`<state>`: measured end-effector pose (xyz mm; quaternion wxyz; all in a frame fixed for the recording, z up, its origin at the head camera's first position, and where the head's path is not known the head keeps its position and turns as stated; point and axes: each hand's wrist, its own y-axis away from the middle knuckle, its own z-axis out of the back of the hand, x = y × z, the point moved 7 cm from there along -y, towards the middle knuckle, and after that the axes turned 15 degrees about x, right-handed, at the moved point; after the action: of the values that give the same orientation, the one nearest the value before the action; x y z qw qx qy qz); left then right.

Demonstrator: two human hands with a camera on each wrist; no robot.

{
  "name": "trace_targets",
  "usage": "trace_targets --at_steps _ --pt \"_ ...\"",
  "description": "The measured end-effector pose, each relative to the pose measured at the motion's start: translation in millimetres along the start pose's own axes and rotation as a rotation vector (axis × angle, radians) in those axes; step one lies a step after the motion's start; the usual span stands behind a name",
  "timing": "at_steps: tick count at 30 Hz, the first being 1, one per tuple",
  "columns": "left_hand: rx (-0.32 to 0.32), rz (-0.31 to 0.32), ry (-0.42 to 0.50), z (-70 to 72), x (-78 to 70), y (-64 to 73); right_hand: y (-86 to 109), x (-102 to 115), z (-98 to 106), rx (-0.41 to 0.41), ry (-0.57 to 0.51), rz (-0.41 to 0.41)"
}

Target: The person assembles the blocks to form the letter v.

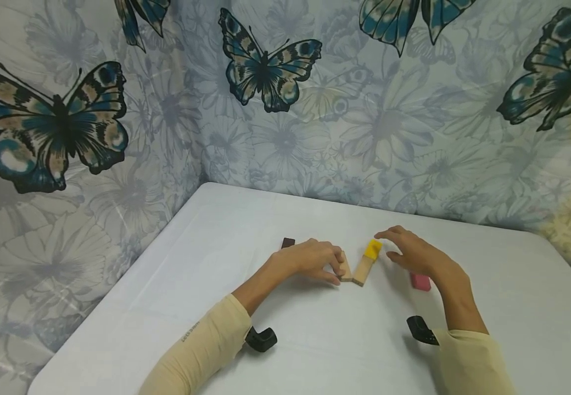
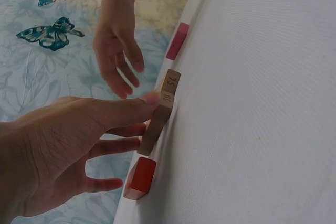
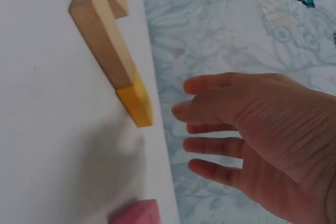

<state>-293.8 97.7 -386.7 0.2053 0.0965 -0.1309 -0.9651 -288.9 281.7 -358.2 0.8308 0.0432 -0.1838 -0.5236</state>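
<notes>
My left hand (image 1: 315,258) is at a plain wooden block (image 1: 346,267); in the left wrist view its thumb touches the block's numbered end, with the fingers extended alongside. A second wooden block (image 1: 363,270) meets it at the near end, and the two spread apart toward the back. Against this second block's far end lies a yellow block (image 1: 373,249). Just right of the yellow block my right hand (image 1: 416,252) hovers, fingers loosely spread and holding nothing. A red-orange block (image 2: 140,178) sits near my left fingers; the head view does not show it clearly.
A pink block (image 1: 420,282) lies beneath my right wrist. Partly behind my left hand is a dark block (image 1: 288,242). The white table (image 1: 206,236) runs back to a wall covering (image 1: 285,137) printed with butterflies. Black wrist mounts (image 1: 262,339) extend from both sleeves.
</notes>
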Motion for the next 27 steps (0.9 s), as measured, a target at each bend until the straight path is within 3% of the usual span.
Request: trace_targets --at_steps 8,20,27 --pt "-0.007 0.004 0.0 -2.5 0.7 -2.5 17.4 -9 6 0.025 0.019 -0.01" --pt "-0.011 0.008 0.01 -0.8 -0.5 -1.7 45.5 -36 -12 0.19 0.003 -0.08" --pt "-0.008 0.014 0.007 -0.5 -0.1 -1.1 52.0 -41 -22 0.156 0.006 -0.023"
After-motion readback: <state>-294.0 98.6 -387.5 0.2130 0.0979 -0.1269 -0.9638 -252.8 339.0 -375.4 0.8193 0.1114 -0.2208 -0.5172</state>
